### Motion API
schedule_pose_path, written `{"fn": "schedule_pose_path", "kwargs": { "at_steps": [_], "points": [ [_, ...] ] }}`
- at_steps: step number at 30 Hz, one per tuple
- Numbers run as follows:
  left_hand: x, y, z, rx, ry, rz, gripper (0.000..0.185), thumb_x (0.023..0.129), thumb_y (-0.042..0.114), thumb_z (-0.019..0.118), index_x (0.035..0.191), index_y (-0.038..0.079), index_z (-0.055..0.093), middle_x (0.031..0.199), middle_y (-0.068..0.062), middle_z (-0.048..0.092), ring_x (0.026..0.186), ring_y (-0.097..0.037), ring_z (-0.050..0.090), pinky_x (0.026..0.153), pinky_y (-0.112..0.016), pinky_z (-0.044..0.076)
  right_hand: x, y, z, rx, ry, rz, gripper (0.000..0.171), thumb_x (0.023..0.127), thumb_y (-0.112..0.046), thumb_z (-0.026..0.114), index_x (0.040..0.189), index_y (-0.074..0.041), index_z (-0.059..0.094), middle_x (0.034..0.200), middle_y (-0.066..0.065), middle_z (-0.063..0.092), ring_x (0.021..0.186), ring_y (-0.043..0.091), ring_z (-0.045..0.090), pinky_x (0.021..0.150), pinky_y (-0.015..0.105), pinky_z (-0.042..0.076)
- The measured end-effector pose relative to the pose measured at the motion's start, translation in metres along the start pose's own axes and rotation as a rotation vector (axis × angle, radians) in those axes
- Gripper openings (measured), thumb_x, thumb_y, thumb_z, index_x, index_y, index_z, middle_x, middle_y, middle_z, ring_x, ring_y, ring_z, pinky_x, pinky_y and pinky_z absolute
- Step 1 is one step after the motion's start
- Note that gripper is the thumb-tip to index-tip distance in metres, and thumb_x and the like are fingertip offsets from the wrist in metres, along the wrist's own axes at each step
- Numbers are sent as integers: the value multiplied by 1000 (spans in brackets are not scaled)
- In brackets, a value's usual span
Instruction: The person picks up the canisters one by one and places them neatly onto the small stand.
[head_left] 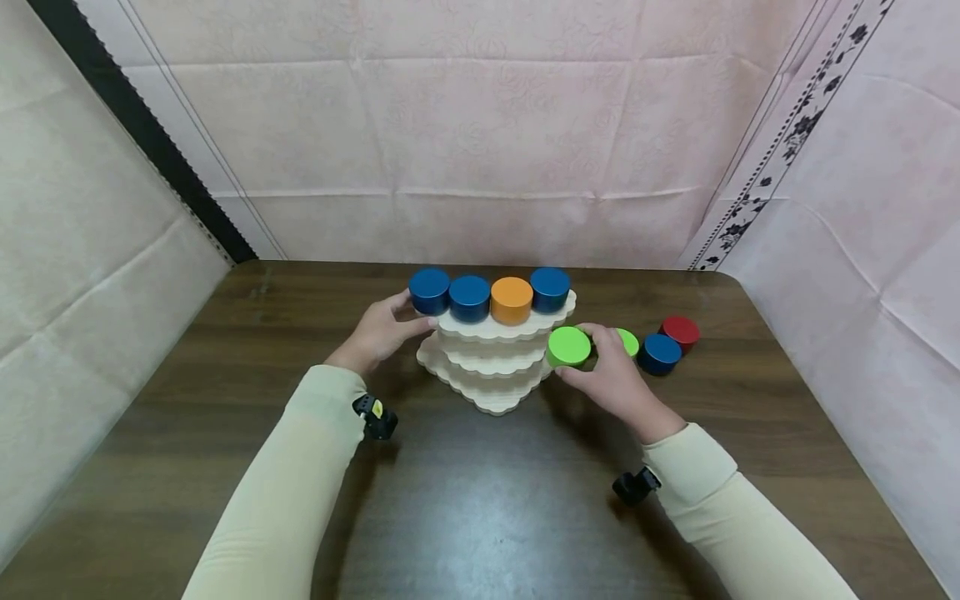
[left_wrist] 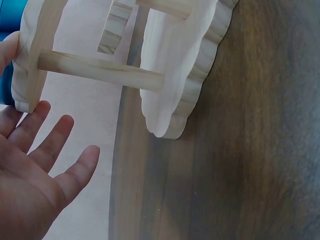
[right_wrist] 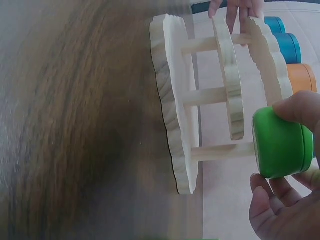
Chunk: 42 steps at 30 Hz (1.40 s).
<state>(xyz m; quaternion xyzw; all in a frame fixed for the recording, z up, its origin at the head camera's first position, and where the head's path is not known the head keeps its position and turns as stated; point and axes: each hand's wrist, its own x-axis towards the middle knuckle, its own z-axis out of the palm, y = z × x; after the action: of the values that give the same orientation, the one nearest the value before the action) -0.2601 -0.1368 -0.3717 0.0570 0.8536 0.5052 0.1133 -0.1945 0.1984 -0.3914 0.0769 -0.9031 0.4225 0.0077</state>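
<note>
On the dark wooden table (head_left: 225,400), near its far middle, stands a pale three-tiered wooden stand with scalloped edges (head_left: 495,367), its shelves joined by round dowels. Along its top tier sit four squat round cylinders in a row: two blue cylinders (head_left: 450,293) at the left, an orange cylinder (head_left: 512,299) next, and another blue cylinder (head_left: 550,288) at the right end. The left hand (head_left: 381,331) rests against the left end of the stand's upper tier; its fingers are straight and spread, touching the wood and the leftmost blue piece rather than curled round anything. The right hand (head_left: 613,379) grips a bright green round cylinder (head_left: 568,346) between thumb and fingers, holding it just beside the right edge of the stand, level with the middle shelves and lifted off the table. Behind that hand lies a second green cylinder (head_left: 627,341), partly hidden. Further right on the table lie a dark blue cylinder (head_left: 660,352) and a red cylinder (head_left: 681,331), close beside each other. Pink patterned cloth (head_left: 480,125) hangs behind the table and at both sides.
</note>
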Motion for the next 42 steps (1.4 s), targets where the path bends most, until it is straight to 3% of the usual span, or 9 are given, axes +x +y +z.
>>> {"fn": "schedule_pose_path", "kwargs": {
  "at_steps": [28,42],
  "points": [
    [-2,5,-4,32,-23,26,81,89,40,69,154,17,26,150,-9,41,140,-31,32,111,-58,28,1,-11,7,-38,-74,39,65,85,-21,71,137,2,41,131,21,44,115,33,40,98,52,40],
    [-2,4,-4,26,-17,31,82,88,42,69,154,17,26,151,-8,40,141,-30,32,111,-58,28,4,-19,14,-28,-57,94,75,86,-27,73,145,0,36,138,23,39,118,35,42,101,51,41]
  ]
}}
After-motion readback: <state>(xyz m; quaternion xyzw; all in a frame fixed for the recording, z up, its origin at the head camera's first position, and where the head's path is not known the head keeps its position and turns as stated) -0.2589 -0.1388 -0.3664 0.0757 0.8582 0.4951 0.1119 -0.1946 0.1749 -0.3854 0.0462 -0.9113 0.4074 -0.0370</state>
